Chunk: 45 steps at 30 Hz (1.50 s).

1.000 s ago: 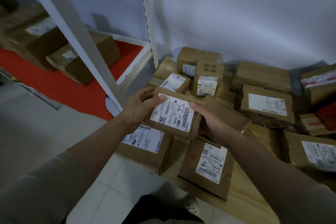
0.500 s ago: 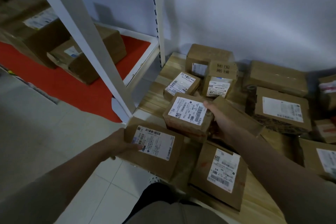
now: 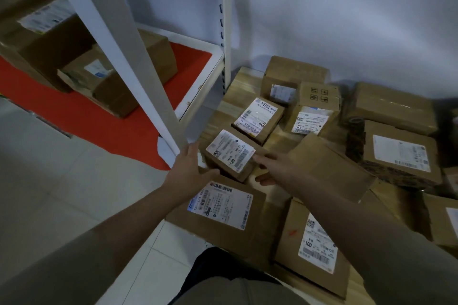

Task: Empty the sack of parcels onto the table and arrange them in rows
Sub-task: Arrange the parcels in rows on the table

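Observation:
A small brown parcel labelled 003 [image 3: 230, 153] sits on the wooden table [image 3: 239, 90] near its left edge. My left hand [image 3: 188, 171] lies against its left side with fingers straight and the thumb along its near edge. My right hand [image 3: 273, 166] touches its right side, fingers stretched toward the label. Behind it stands a parcel with a large 8 on its label [image 3: 257, 116]. In front lies a wide flat parcel [image 3: 223, 208], and to its right a parcel labelled 001 [image 3: 314, 242]. No sack is in view.
More parcels crowd the table: a plain one [image 3: 329, 168] under my right forearm, a labelled one [image 3: 401, 153] at right, others at the back [image 3: 295, 74]. A white shelf post [image 3: 119, 52] stands close on the left, with a red shelf [image 3: 99, 119] holding boxes.
The 003 parcel has gone down and back toward the parcel with the 8. My left hand left the wide flat parcel and came to the 003 parcel's side. My right hand's grip has loosened.

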{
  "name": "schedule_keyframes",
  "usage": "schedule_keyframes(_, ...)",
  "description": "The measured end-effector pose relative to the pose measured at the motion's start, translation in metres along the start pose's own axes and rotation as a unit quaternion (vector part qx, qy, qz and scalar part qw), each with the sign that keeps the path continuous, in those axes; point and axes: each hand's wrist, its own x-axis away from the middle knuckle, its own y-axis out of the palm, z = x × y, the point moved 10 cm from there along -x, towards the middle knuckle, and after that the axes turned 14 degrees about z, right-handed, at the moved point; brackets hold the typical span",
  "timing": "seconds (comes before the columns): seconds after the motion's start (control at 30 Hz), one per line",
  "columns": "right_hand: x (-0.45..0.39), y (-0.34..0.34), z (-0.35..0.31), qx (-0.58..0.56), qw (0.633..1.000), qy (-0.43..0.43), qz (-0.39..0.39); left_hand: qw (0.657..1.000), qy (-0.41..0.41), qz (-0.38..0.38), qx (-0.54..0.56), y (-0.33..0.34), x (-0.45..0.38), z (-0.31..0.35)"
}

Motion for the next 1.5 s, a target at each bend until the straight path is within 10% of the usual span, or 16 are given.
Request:
schedule_keyframes(0.43,-0.005,-0.069,-0.009,0.004,0.99,-0.05,0.129,0.984,0.108,-0.025,-0.139,0.1,-0.108,0.11)
schedule_keyframes(0.83,-0.013,-0.098,0.01,-0.065,0.981,0.001,0.182,0.962,0.214,-0.082,-0.147,0.108,-0.149,0.119)
schedule_keyframes(1.0,-0.014,-0.09,0.001,-0.07,0.981,-0.004,0.182,0.918,0.27,-0.222,-0.187,0.114,-0.145,0.1)
schedule_keyframes(1.13,-0.013,-0.094,-0.009,-0.019,0.978,-0.044,0.204,0.928,0.276,-0.169,-0.186,0.115,-0.132,0.09)
schedule_keyframes(1.37,-0.01,-0.159,-0.085,0.223,0.858,-0.23,0.401,0.948,0.263,-0.108,-0.143,0.098,-0.133,0.099)
schedule_keyframes(1.5,-0.035,-0.157,-0.129,0.397,0.799,-0.27,0.361,0.958,0.212,-0.112,-0.159,0.1,-0.125,0.087)
